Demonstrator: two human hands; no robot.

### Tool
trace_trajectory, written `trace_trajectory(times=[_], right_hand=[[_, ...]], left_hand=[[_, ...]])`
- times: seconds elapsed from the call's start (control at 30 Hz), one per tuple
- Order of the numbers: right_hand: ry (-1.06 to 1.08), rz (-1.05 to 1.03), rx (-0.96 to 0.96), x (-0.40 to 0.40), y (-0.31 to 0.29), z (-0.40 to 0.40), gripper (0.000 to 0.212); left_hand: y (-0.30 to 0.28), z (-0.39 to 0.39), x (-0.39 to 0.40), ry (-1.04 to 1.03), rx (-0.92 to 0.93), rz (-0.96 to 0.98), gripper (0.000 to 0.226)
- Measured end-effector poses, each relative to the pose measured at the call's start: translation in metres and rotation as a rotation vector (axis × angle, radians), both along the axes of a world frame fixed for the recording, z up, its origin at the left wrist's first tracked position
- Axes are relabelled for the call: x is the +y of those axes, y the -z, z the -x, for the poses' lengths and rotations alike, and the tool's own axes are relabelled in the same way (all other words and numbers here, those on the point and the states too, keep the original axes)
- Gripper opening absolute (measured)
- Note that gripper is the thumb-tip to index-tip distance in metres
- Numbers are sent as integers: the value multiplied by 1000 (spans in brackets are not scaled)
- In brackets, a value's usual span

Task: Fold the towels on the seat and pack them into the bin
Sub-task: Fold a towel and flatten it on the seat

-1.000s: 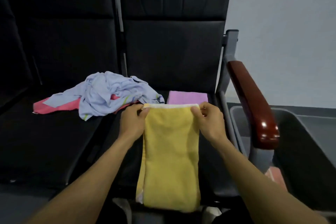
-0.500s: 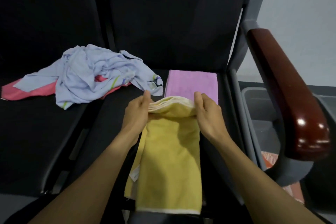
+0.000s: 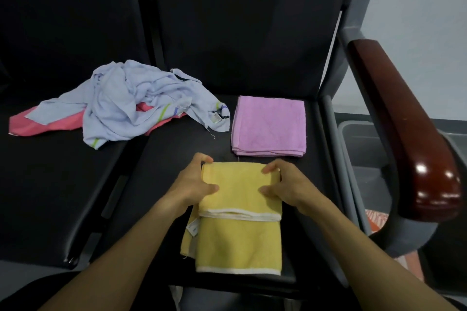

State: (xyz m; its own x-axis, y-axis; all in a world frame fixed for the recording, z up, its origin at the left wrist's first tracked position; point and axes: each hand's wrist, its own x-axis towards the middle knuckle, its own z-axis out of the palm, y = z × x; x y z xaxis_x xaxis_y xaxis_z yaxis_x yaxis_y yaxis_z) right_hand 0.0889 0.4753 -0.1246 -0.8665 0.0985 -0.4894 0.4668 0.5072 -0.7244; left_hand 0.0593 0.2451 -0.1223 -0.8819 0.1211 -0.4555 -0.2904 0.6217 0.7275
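Observation:
A yellow towel with white trim lies on the black seat, its far part folded back over the near part. My left hand grips the left end of the fold and my right hand grips the right end. Just beyond lies a folded purple towel, flat and square. On the left, a crumpled light-blue towel lies heaped over a pink towel. The grey bin stands on the floor right of the seat, mostly hidden by the armrest.
A dark red wooden armrest on a grey metal frame stands between the seat and the bin. A second black seat adjoins on the left. Black seat backs rise behind. An orange patterned patch shows under the armrest.
My hands brought the towel's far end toward me, laying it over the near part, so the towel is shorter. The view moved closer and lower over the seat.

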Motion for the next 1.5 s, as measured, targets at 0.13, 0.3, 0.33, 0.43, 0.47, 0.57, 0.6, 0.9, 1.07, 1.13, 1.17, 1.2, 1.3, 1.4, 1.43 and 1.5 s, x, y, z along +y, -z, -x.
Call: trace_trajectory(times=[0.13, 0.3, 0.33, 0.43, 0.47, 0.57, 0.6, 0.9, 1.07, 1.13, 1.17, 1.2, 1.3, 1.4, 1.43, 1.5], right_hand=[[4, -27, 83, -3, 2, -2, 18], [44, 22, 115, -6, 1, -1, 42], [52, 53, 106, -6, 0, 0, 48], [-37, 0, 53, -5, -2, -2, 57], [-82, -54, 48, -5, -2, -3, 58], [-86, -106, 117, -7, -2, -5, 48], [-53, -102, 159, -6, -3, -5, 42], [-108, -146, 43, -2, -8, -5, 53], [-177, -417, 144, -11, -6, -7, 42], [-198, -636, 315, -18, -4, -10, 38], [-238, -689, 360, -23, -1, -11, 38], [-298, -703, 376, -29, 3, -13, 39], [-476, -681, 321, -43, 21, -21, 49], [-537, -762, 268, -40, 41, -27, 61], [-537, -789, 263, -37, 46, -29, 66], [-508, -805, 249, -33, 53, -31, 75]], left_hand=[[5, -3, 4, -26, 41, -75, 28], [6, 4, 5, -110, 140, -78, 31], [4, 5, 5, -95, 131, -79, 36], [3, 3, 4, 15, 44, -45, 52], [5, 1, 4, 54, 25, -28, 54], [8, -1, 6, 39, 68, -31, 40], [7, -1, 7, -5, 104, -43, 33], [4, -6, 8, 235, 22, 55, 62], [9, -8, 12, 266, 219, 354, 56], [11, -10, 18, 255, 419, 466, 47], [12, -12, 22, 259, 493, 471, 43], [14, -15, 27, 281, 525, 462, 42], [29, -24, 38, 418, 447, 504, 55], [49, -31, 34, 483, 374, 563, 67], [54, -32, 30, 487, 363, 566, 72], [61, -31, 24, 492, 356, 582, 83]])
